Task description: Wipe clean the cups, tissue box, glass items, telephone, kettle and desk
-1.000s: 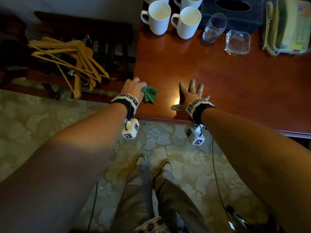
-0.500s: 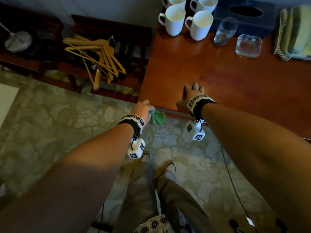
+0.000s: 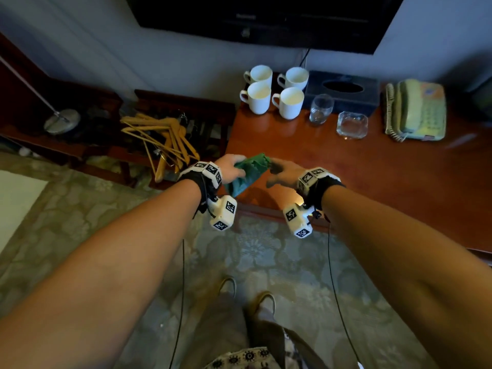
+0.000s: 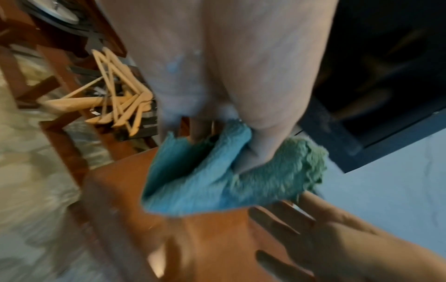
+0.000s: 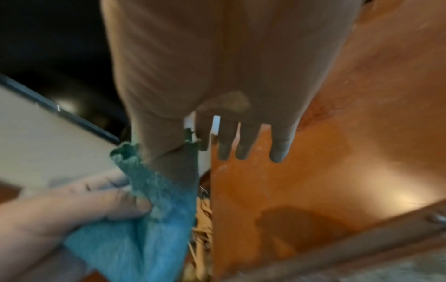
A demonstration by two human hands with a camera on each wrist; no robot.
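I've got the cloth (image 3: 249,171) in my L hand (image 3: 231,166), fingers curled round it, held above the desk's (image 3: 346,169) near-left corner, not touching the wood. My R hand (image 3: 283,173) meets the cloth's far end: thumb is on it in the R wrist view, other fingers (image 5: 277,150) spread straight over the desk, so a light pinch at most; can't tell how firm. At the back of the desk: four cups (image 3: 274,93) in a block, tissue box (image 3: 343,91) just R of them, glass (image 3: 320,110) and ashtray (image 3: 352,125) in front of the box, phone (image 3: 418,110) further R. Hangers (image 3: 162,137) piled on a rack L of the desk.
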